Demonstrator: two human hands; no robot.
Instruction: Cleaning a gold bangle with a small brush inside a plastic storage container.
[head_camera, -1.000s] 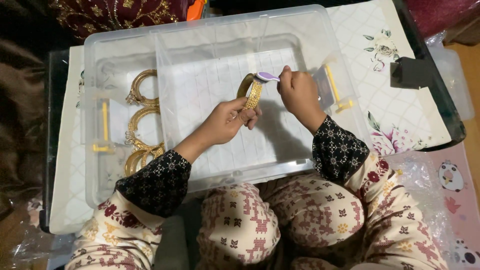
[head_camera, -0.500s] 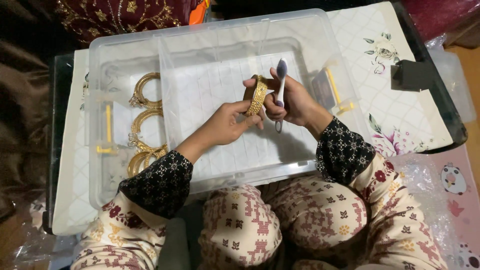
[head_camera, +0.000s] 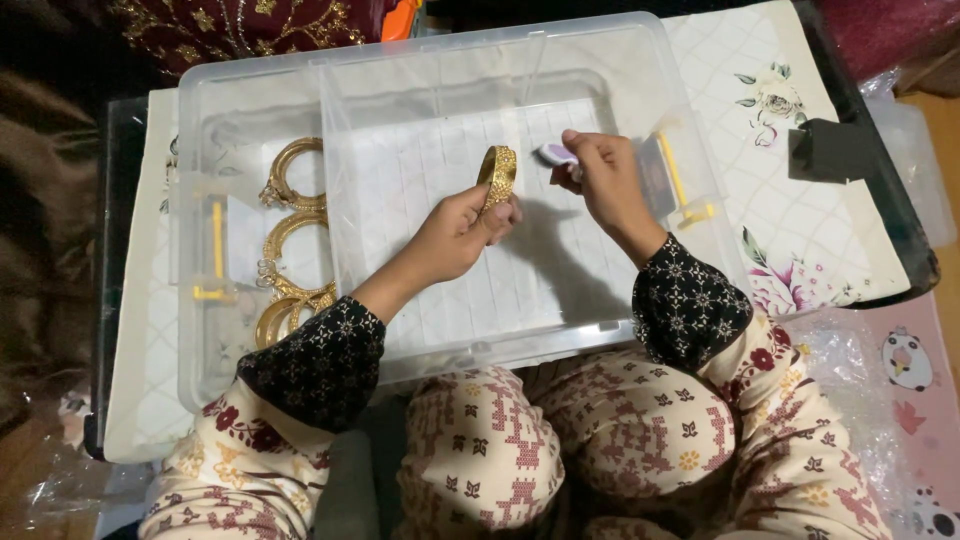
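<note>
A gold bangle (head_camera: 497, 175) is pinched upright by the left hand (head_camera: 455, 232) at frame centre, over the clear plastic tray (head_camera: 440, 330). A small brush (head_camera: 556, 154) is gripped in the closed right hand (head_camera: 605, 180), just beside it. Cleaning appears under way; bristles must meet the bangle's rim.

Left hand (head_camera: 455, 235) pinches a gold bangle (head_camera: 497, 175) upright — right hand (head_camera: 605, 180) grips a small brush (head_camera: 553, 154) beside it.

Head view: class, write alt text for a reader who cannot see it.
A left hand holds a gold bangle over a clear plastic tub, while the right hand grips a small pale brush beside it. More gold bangles lie left.
</note>
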